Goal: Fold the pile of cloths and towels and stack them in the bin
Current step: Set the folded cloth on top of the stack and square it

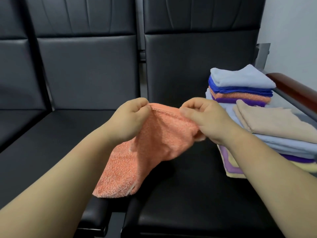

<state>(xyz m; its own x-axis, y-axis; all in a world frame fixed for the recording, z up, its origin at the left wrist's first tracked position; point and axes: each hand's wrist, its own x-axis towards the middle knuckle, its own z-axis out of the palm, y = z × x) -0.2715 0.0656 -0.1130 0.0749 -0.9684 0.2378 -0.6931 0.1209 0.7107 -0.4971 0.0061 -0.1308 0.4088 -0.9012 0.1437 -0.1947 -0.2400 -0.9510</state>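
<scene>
2 hands pinch orange towel (151,145) by its top edge: left hand (130,117), right hand (204,117), fingers curled. Towel hangs below hands over black seat (180,194). Folded stacks (257,107) right of right hand.

Two bare forearms reach forward from the lower corners and converge at centre. The left hand (131,117) and right hand (206,118), held close together, each pinch the upper edge of an orange cloth (154,145) between thumb and curled fingers. The fingertips, apparently tucked under, are hidden.
</scene>
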